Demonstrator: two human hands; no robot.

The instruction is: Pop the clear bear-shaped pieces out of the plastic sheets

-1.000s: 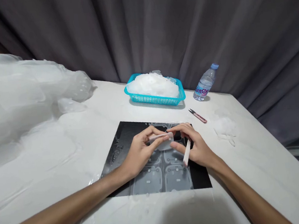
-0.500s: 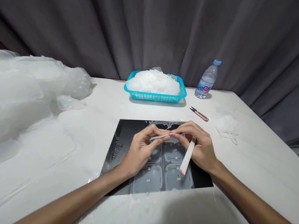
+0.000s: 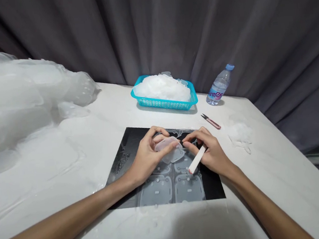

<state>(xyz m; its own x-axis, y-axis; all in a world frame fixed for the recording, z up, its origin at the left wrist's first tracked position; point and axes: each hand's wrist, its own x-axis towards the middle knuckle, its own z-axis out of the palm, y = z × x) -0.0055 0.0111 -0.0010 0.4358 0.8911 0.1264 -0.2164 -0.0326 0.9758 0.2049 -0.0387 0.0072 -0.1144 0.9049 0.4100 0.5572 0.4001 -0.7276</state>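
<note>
My left hand (image 3: 147,157) pinches a small translucent plastic piece (image 3: 173,157) with rounded corners, thumb across its face and fingers behind. The piece is tilted, its face partly towards me. Close to its right edge, the thumb and index finger of my right hand (image 3: 213,153) are brought together; anything tiny between them is too small to make out. A flat white stick-like handle (image 3: 198,160) with a reddish end lies gripped in the same hand, sticking out below the fingers. Under both hands, a clear moulded sheet (image 3: 156,192) of similar rounded shapes rests on a black board (image 3: 214,190).
A blue basket (image 3: 163,104) heaped with translucent pieces stands at the back. To its right are a water bottle (image 3: 218,86), thread snips (image 3: 211,122) and a small heap of clear scraps (image 3: 241,133). A large pile of translucent sheets (image 3: 30,96) covers the left.
The plastic piece, edge-on before, has turned so its face shows. My right hand's fingertips have come away from its edge. The white handle is still in my right hand.
</note>
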